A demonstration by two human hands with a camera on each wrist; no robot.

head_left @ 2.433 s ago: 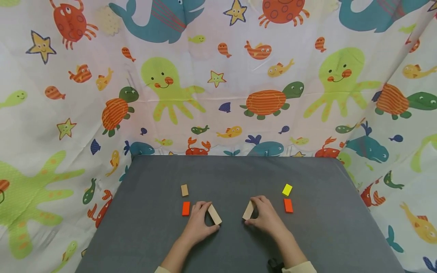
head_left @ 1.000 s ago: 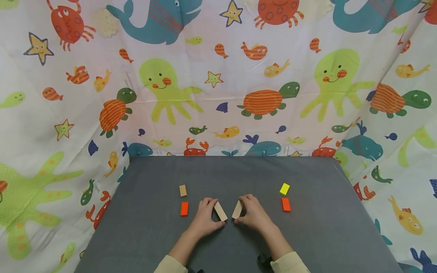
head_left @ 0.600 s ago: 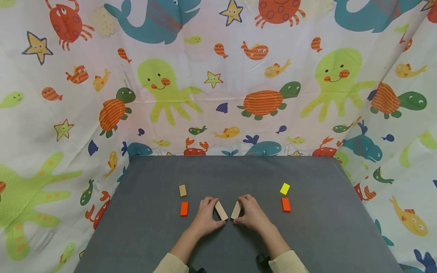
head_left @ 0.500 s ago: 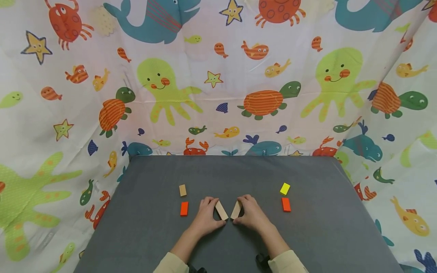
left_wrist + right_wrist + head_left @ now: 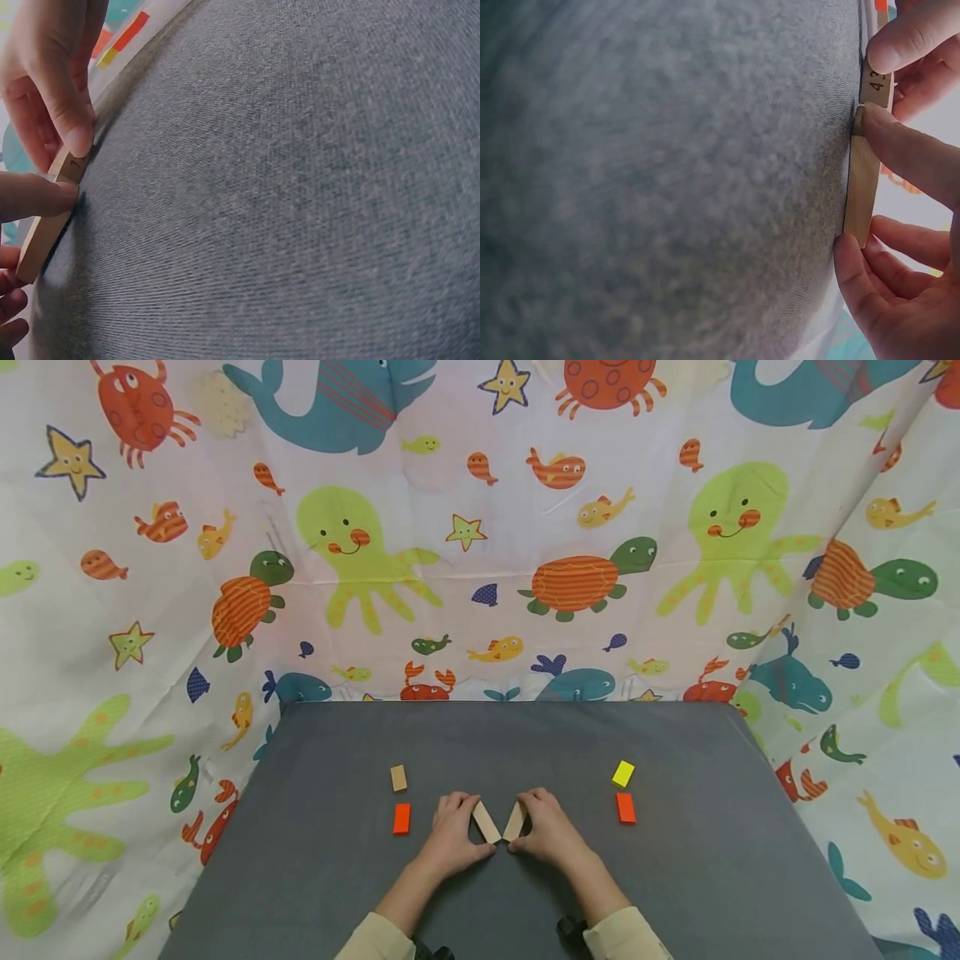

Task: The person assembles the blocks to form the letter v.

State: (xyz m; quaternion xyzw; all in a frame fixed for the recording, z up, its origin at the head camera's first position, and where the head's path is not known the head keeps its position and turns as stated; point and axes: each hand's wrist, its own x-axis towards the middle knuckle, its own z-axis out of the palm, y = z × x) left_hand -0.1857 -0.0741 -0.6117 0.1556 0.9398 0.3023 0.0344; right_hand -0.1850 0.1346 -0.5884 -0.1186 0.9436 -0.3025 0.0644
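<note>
My left hand [image 5: 450, 839] pinches a plain wooden block [image 5: 486, 822] at its two ends, thumb at the near end and fingers at the far end. Facing it, my right hand [image 5: 553, 833] pinches a second wooden block [image 5: 515, 822] the same way. Both blocks are on the grey cloth, slanted into a V whose near ends come right up to each other. In the right wrist view, printed digits show on the left hand's block [image 5: 875, 88], beyond the right hand's block [image 5: 861, 180].
Left of the hands lie a small tan block [image 5: 399, 777] and a red-orange block [image 5: 402, 818]. To the right lie a yellow block [image 5: 622, 774] and another red-orange block [image 5: 626, 808]. A curtain [image 5: 465, 585] printed with sea animals hangs behind the grey table [image 5: 337, 743].
Both hands have brought their wooden blocks inward, the right one leftward and the left one rightward. The wide gap between the blocks' near ends has almost closed. The coloured blocks stay put.
</note>
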